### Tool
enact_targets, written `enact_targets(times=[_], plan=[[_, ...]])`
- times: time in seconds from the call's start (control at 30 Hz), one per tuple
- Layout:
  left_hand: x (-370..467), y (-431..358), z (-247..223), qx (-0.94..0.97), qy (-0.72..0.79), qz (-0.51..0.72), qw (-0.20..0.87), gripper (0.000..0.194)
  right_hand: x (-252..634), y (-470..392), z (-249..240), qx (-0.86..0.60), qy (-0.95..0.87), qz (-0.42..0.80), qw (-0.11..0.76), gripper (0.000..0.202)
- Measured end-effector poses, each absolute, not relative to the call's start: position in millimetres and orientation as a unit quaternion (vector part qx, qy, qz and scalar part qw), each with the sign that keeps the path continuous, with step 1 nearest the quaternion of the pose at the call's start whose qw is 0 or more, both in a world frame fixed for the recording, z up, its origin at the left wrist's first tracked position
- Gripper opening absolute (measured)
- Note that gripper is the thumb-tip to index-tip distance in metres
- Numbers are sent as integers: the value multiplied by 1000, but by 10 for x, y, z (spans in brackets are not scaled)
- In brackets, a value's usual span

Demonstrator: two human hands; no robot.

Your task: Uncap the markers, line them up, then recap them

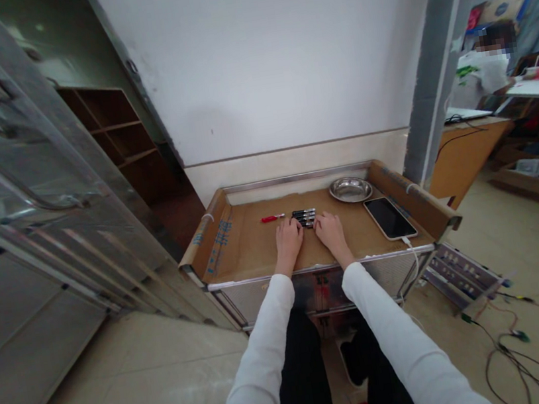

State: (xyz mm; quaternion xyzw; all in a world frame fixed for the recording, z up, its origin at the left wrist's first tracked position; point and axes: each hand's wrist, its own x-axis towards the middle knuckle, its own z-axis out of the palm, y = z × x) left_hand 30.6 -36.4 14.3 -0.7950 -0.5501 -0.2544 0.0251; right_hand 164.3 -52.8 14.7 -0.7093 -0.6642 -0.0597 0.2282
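Observation:
Several black pens with silvery ends [304, 214] lie side by side on the cardboard-covered tabletop [251, 251]. My left hand [289, 238] touches their left ends, its fingers bent together. At their right ends is my right hand [329, 229], also with curled fingers. Both hands rest low on the near side of the row, and the fingertips partly hide the nearest pens. A red pen-like item [272, 217] lies apart, just left of the row.
A round metal dish [350, 189] stands at the back right. Nearer is a phone [390, 218] with a white cable. Raised cardboard-covered sides edge the tabletop. A seated person [482, 72] is at far right. Cables [514, 355] lie on the floor.

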Motion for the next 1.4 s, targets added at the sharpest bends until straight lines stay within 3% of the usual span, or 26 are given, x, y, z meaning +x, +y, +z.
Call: enact_targets(times=[1.0, 1.4], plan=[[367, -294, 139, -790, -546, -279, 5, 14, 1660, -489, 113, -701, -673, -29, 233, 26], [308, -139, 141, -659, -667, -346, 26, 29, 1663, -496, 131, -693, -677, -15, 247, 24]])
